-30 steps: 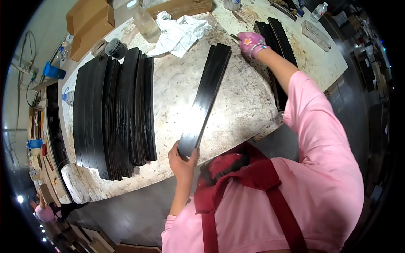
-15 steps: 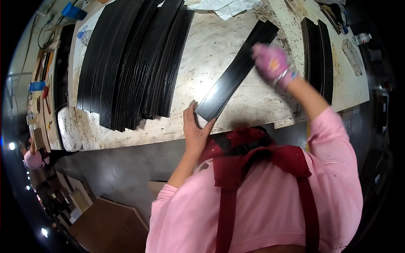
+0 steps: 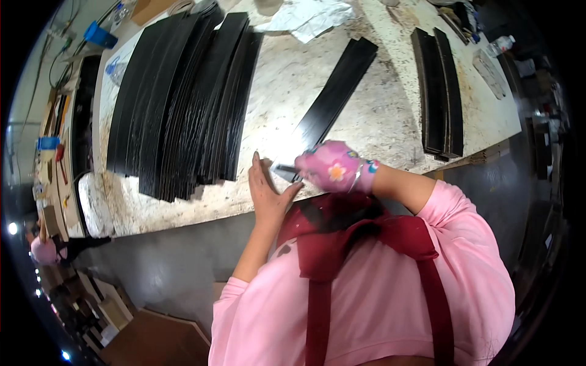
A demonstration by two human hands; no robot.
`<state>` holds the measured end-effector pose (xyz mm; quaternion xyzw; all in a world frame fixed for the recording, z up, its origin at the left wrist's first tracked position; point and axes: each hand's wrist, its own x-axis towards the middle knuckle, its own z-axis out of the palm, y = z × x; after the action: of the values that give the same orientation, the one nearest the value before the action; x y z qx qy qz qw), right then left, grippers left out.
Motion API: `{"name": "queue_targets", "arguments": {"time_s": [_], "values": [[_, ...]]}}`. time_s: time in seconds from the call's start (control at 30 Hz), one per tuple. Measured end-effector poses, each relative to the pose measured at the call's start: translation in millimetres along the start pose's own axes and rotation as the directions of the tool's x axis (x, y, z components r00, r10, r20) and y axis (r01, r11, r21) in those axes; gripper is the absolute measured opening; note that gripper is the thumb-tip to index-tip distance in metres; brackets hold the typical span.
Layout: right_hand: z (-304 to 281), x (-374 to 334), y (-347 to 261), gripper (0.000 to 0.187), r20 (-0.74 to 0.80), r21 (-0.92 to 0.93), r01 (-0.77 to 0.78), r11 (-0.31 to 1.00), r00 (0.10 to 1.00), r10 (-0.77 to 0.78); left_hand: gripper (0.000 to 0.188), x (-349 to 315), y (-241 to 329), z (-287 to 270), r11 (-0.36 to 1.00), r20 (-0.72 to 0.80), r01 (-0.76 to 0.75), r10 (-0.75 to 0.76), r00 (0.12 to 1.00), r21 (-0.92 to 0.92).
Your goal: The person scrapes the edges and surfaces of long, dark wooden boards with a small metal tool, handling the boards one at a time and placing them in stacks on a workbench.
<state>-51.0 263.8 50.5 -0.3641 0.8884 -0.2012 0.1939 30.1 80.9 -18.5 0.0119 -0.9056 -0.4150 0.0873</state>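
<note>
Two or so narrow black planks (image 3: 337, 91) lie stacked and slanted on the worktable, their near end toward me. My left hand (image 3: 267, 191) is bare, with fingers and thumb spread at that near end. My right hand (image 3: 332, 168), in a pink flowered glove, is closed over the near part of the top plank. A small dark edge shows by its fingertips; whether it belongs to a held thing is too blurred to tell. The glove hides part of the plank.
Many black planks (image 3: 177, 110) stand packed at the left of the stained white table (image 3: 165, 210). A smaller plank stack (image 3: 434, 91) is at the right. A white cloth (image 3: 311, 18) lies at the back, a plastic bottle (image 3: 502, 44) at the far right. Another person (image 3: 46, 249) is at far left.
My right hand has swept from the far part of the plank down toward me, to its near end by my left hand. My left hand stays at the near end, fingers a little straighter.
</note>
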Motion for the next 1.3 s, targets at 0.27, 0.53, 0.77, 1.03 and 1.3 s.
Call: {"name": "queue_targets", "arguments": {"time_s": [0.27,0.53,0.77,1.03,1.3], "values": [[-40,-76,70,0.033,-0.343,0.694,-0.198,0.692,0.754,0.56,0.044,37,49,-33,0.999,0.256,-0.043,0.044,0.966,-0.009],[-27,-89,54,0.013,-0.619,0.196,-0.078,0.977,0.763,0.185,0.048,28,54,-16,-0.073,0.892,0.898,-0.172,0.417,-0.434],[-25,-36,114,0.014,-0.418,0.076,-0.498,0.864,0.771,0.481,0.051,18,43,-30,-0.056,0.87,0.908,-0.318,0.377,-0.414],[-14,-30,93,0.009,-0.44,-0.001,-0.364,0.931,0.836,0.327,0.056,18,51,-31,-0.126,0.8,0.809,-0.295,0.522,-0.574],[-1,-33,32,0.011,-0.46,0.041,-0.191,0.981,0.868,0.188,0.049,28,60,-14,-0.426,0.777,0.651,-0.3,0.553,-0.628]]}}
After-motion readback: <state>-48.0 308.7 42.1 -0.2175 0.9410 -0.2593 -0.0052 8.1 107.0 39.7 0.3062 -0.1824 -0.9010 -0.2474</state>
